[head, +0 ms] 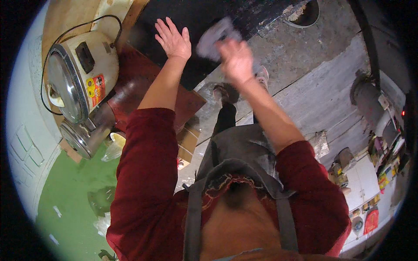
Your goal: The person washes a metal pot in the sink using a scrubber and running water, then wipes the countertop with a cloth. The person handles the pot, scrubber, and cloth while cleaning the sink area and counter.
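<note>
My left hand [173,41] is raised over a black surface [183,70], its fingers spread and nothing in them. To its right, my right hand [236,58] is blurred by motion. It grips a greyish, light-coloured cloth [209,40], also blurred, which hangs over the black surface. The cloth's exact shape cannot be made out. A dark red-brown board or tabletop [130,88] lies below my left forearm.
A large electric rice cooker [101,65] with a metal lid and black cord stands at the left. Another round lid [76,138] leans below it. A green surface [75,189] carries plastic bags. A cardboard box [188,140] stands near my feet. A bucket [305,14] is at the upper right.
</note>
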